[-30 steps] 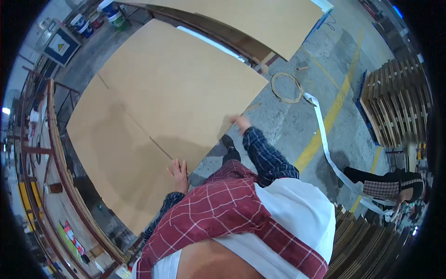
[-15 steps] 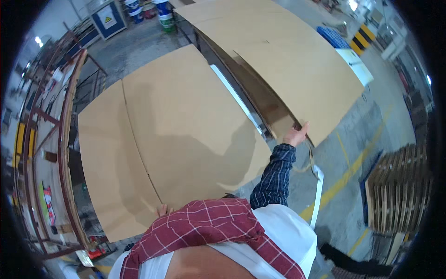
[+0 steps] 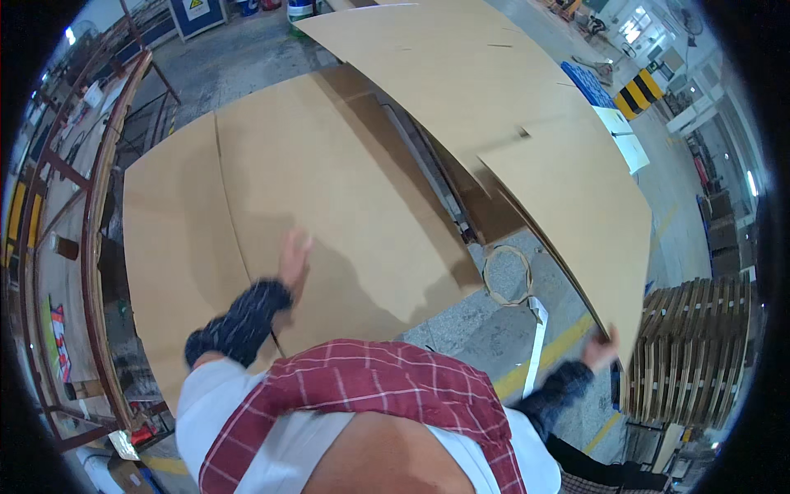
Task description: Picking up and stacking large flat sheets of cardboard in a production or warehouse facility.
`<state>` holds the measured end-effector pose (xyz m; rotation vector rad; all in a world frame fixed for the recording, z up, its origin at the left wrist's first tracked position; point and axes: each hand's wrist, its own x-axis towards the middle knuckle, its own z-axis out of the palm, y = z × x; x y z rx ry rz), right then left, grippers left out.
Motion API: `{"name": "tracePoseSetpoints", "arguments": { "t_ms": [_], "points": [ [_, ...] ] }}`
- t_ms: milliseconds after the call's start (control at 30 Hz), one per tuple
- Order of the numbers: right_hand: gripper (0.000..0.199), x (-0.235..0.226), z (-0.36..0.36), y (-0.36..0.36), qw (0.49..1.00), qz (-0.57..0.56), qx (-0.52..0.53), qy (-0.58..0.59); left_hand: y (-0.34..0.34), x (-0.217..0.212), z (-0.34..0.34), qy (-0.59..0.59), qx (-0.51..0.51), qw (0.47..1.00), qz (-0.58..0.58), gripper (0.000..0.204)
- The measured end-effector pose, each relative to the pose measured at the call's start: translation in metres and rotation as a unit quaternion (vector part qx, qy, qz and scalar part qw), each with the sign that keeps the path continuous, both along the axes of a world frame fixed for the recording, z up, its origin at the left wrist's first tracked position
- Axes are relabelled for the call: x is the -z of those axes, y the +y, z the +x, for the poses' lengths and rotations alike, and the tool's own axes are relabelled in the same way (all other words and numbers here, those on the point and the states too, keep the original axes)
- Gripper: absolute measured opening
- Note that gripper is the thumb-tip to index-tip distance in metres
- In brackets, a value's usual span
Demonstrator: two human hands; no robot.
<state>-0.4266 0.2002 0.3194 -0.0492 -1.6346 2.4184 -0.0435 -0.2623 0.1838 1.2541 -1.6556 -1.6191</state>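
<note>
A large brown cardboard sheet (image 3: pixel 354 198) with a crease running lengthwise lies flat in front of me. My left hand (image 3: pixel 295 262) is above it, blurred by motion, fingers stretched out and holding nothing. To the right, another large cardboard sheet (image 3: pixel 576 189) overlaps the right edge of the first at the far side. My right hand (image 3: pixel 599 352) grips this second sheet at its near edge, thumb on top. The fingers underneath are partly hidden. Slots are cut in that sheet, and one flap along its left side stands apart.
Left of me stands a long rusty-framed rack (image 3: pixel 103 239). A stack of folded cardboard (image 3: pixel 691 346) is at the right. On the floor between lie a ring of tape or strap (image 3: pixel 508 276) and a white strip (image 3: pixel 536 346). A blue-framed board (image 3: pixel 197 16) is at the back left.
My right hand has pulled the right sheet nearer and to the right, and the sheet has swung with it. My left hand has left the near edge and moved forward over the flat sheet.
</note>
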Motion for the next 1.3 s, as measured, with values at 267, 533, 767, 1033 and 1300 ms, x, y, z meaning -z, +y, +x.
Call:
{"name": "tracePoseSetpoints", "arguments": {
  "t_ms": [267,533,767,1033,1300],
  "points": [
    [0.024,-0.016,0.044,0.222,0.992,-0.114,-0.024,-0.041,-0.172,-0.043,-0.137,0.484,0.001,0.827,0.286,0.095],
    [0.027,0.071,0.066,0.209,0.983,-0.113,0.112,-0.091,-0.219,-0.063,-0.136,0.374,0.056,0.920,0.104,0.032],
    [0.024,0.078,0.058,0.162,0.983,-0.147,0.046,-0.096,-0.259,-0.148,-0.076,0.396,0.056,0.912,-0.088,0.018],
    [0.024,0.079,0.061,0.034,0.968,-0.169,-0.148,-0.110,-0.196,-0.267,0.233,0.289,-0.109,0.920,-0.242,0.008],
    [0.023,0.125,0.123,-0.164,0.875,-0.186,-0.411,-0.176,0.022,-0.341,0.458,-0.072,-0.253,0.827,-0.497,0.032]
  ]
}}
